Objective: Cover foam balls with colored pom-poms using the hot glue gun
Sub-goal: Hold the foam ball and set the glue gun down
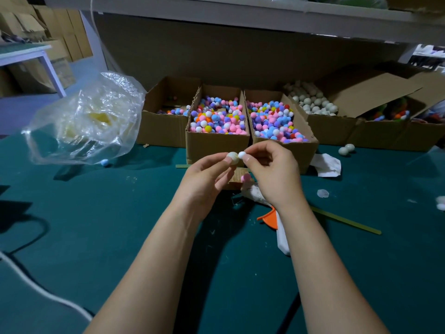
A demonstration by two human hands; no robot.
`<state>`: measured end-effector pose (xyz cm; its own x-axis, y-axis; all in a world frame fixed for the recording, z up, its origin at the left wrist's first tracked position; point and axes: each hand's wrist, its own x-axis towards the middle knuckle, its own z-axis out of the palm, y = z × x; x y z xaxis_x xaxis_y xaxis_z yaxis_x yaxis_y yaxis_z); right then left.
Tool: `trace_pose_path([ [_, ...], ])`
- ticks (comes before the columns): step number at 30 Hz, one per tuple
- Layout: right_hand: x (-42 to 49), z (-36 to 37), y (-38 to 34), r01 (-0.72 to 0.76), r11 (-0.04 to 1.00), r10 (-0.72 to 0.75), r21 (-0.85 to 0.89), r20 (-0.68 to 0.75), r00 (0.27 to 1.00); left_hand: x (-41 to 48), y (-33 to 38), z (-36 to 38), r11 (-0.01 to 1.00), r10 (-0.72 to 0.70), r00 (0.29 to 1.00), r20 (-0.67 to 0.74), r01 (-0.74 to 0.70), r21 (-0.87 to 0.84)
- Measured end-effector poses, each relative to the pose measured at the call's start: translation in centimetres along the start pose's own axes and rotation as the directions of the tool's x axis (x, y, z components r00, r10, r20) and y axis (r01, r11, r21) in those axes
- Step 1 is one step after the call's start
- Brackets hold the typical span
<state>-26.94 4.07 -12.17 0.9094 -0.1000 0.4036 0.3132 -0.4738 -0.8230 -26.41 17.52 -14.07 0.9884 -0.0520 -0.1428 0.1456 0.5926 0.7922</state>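
Observation:
My left hand [207, 173] pinches a small off-white foam ball [233, 157] between thumb and fingers, held above the green table. My right hand [272, 172] pinches a white pom-pom [241, 154] and presses it against the ball's right side. Under my right wrist lies the white hot glue gun [281, 233] with its orange trigger [268, 219], partly hidden by my arm. Two cardboard boxes of mixed colored pom-poms [218, 118] [273, 121] stand just behind my hands. Further right is a box of bare foam balls [310, 100].
A crumpled clear plastic bag [84, 116] sits at the left, with a loose blue pom-pom [104, 162] by it. A wooden stick [346, 220] lies right of the glue gun. White paper [328, 165], two loose foam balls [346, 149] and a white cord [36, 285] are on the table.

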Motion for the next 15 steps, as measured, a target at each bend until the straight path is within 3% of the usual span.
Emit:
trace_pose_path([
  [15, -0.26, 0.0, -0.04, 0.0, 1.0, 0.001, -0.011, 0.022, 1.0, 0.17, -0.56, -0.5, 0.967, 0.174, 0.985, 0.021, -0.175, 0.186],
])
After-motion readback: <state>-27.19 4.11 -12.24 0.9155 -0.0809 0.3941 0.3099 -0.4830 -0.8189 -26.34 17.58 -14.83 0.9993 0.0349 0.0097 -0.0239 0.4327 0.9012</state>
